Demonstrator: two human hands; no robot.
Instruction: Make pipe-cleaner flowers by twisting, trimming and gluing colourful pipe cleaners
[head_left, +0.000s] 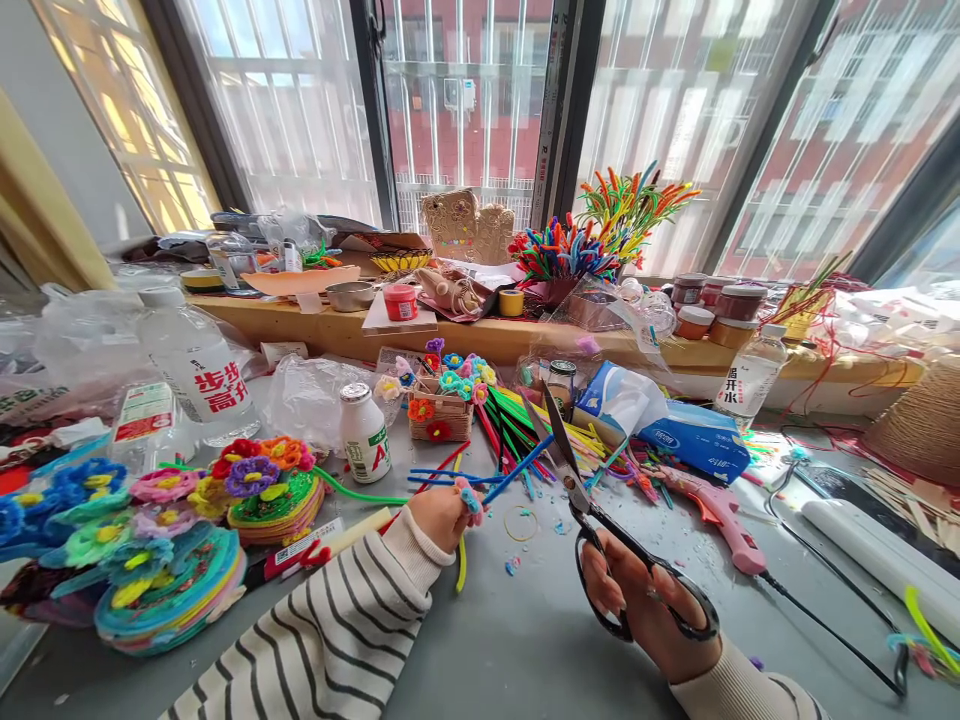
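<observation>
Near the middle of the grey table, my left hand [442, 515] is closed round a small pink and light-blue pipe-cleaner piece [470, 497]. A blue pipe cleaner [517, 470] runs from beside that hand up to the right, its far end by the scissor blades. My right hand [649, 605] has its fingers through the black handles of the scissors [577, 490], whose blades point up and stand apart. Behind lies a spread of coloured pipe cleaners [517, 415]. A small basket of fluffy flowers [439, 410] stands behind my left hand.
At left are a flower-topped round box [169, 600], a second one [277, 505], a small white bottle [365, 435] and a large clear bottle [196, 370]. A pink glue gun [716, 515] with its cord lies at right, before a blue tissue pack [697, 440].
</observation>
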